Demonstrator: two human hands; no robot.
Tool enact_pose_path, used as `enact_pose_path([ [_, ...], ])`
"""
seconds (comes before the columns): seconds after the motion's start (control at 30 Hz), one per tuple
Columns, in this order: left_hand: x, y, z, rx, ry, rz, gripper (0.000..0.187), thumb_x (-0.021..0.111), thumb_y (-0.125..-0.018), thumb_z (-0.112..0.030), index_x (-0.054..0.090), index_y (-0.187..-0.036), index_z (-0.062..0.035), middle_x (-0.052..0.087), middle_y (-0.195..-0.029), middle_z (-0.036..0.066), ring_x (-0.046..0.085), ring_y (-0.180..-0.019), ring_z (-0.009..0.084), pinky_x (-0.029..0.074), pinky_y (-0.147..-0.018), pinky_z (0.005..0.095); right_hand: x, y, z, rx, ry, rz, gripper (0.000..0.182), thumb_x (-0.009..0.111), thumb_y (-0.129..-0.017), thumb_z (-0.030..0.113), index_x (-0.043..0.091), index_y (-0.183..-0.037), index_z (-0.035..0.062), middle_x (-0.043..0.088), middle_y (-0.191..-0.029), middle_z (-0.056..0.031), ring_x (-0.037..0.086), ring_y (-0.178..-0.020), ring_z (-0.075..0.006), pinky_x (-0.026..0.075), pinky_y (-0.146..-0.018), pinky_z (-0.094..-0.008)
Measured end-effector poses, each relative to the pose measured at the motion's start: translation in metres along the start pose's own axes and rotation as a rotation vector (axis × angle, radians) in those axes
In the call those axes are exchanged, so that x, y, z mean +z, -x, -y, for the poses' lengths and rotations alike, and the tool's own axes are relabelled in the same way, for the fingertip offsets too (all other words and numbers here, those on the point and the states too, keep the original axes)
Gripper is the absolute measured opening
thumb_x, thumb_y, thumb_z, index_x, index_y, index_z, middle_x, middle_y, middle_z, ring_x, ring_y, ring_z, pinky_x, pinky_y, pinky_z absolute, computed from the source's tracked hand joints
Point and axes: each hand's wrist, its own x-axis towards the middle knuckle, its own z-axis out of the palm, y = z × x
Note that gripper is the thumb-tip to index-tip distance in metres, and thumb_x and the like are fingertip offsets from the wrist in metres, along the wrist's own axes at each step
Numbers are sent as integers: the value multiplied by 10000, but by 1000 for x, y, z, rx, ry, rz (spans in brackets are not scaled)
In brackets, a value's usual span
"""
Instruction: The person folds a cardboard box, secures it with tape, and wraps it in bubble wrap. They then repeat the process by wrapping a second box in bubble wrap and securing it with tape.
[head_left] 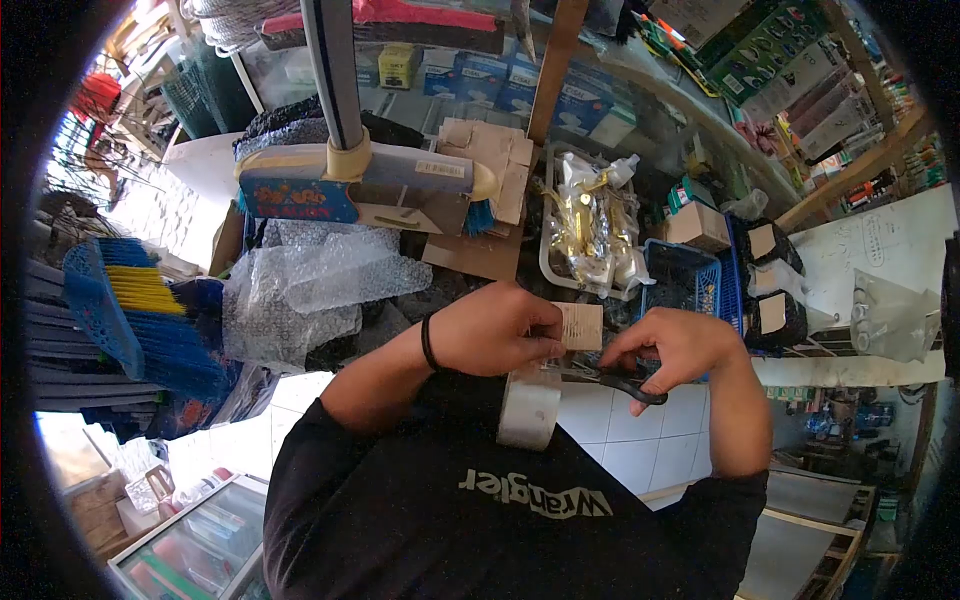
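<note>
My left hand point(495, 330), with a black band at the wrist, pinches a small piece of brown cardboard point(582, 327) with lined markings. Just below its fingers a wide roll of clear tape point(530, 410) hangs against the black shirt; a strip seems to run from it to the cardboard. My right hand point(685, 350) is closed around the black handles of a pair of scissors point(635, 388). The scissor blades point left, under the cardboard, and are partly hidden.
A tray point(548, 240) of plastic-wrapped, gold-coloured parts stands ahead, beside a blue basket point(685, 265). Bubble wrap point(330, 280) and a blue-bristled broom head point(130, 305) lie left. A boxed long-handled tool point(345, 180) stands over cardboard sheets point(480, 255). Glass shelving point(500, 85) holds boxes behind.
</note>
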Motion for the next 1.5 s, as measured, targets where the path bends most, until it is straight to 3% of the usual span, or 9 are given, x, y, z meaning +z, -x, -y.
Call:
enact_pose_path([
  [0.37, 0, -1, 2, -4, 18, 5, 161, 650, -777, -184, 636, -778, -23, 606, -629, 130, 600, -583, 274, 446, -546, 360, 0, -1, -1, -9, -24, -22, 607, 828, -576, 316, 629, -1070, 26, 591, -713, -37, 518, -615, -107, 415, -550, -249],
  [0.47, -3, -2, -2, -52, -52, 67, 131, 635, -810, -166, 643, -795, -36, 645, -680, 73, 615, -608, 185, 457, -563, 307, 2, -1, -4, -21, -65, -36, 587, 826, -577, 298, 633, -1056, 18, 588, -707, -37, 516, -612, -108, 415, -550, -251],
  [0.67, -1, -2, 0, -41, 28, 21, 160, 659, -769, -184, 643, -777, -25, 606, -626, 124, 596, -573, 245, 444, -544, 349, 3, 0, -4, 7, -78, -49, 526, 784, -611, 241, 628, -1056, 9, 601, -715, -53, 541, -629, -122, 432, -567, -268],
  [0.73, -1, -2, 0, -36, 6, 15, 159, 661, -767, -185, 646, -779, -26, 606, -622, 121, 596, -570, 241, 443, -541, 347, 3, 1, -6, 16, -63, -30, 500, 720, -648, 217, 612, -1091, 10, 627, -737, -74, 586, -660, -144, 462, -599, -285],
  [0.93, -1, -1, -1, -73, 4, 14, 171, 664, -765, -192, 650, -787, -23, 608, -633, 126, 596, -575, 245, 442, -542, 346, 2, 2, -1, 58, -73, -10, 487, 698, -671, 193, 600, -1106, -3, 630, -731, -80, 584, -654, -130, 457, -593, -277],
  [1.07, -2, 1, -1, -57, 3, -2, 183, 663, -768, -200, 649, -789, -19, 610, -644, 128, 595, -577, 249, 443, -541, 344, 4, 2, -4, 57, -58, -15, 514, 741, -657, 242, 606, -1097, 13, 626, -738, -69, 563, -640, -135, 444, -579, -282],
  [1.13, -3, 2, -3, -78, -33, 24, 147, 660, -781, -171, 650, -810, -27, 622, -670, 101, 596, -612, 196, 450, -573, 321, 4, 1, -2, 48, -36, -32, 543, 808, -619, 299, 629, -1055, 29, 607, -720, -42, 518, -607, -120, 421, -550, -271],
  [1.23, -2, 3, -3, -75, -47, 28, 133, 657, -791, -158, 652, -824, -30, 630, -687, 88, 596, -629, 173, 454, -590, 310, 6, -2, -7, -52, 48, -34, 610, 807, -613, 347, 608, -1103, 42, 619, -766, -54, 527, -617, -141, 434, -561, -279],
  [1.5, -4, 6, -2, -77, -51, 27, 146, 659, -798, -172, 654, -832, -30, 629, -681, 86, 587, -609, 172, 451, -579, 306, 7, -5, -9, -32, 31, 20, 676, 819, -588, 348, 586, -1147, 48, 637, -869, -84, 517, -607, -153, 439, -559, -278],
])
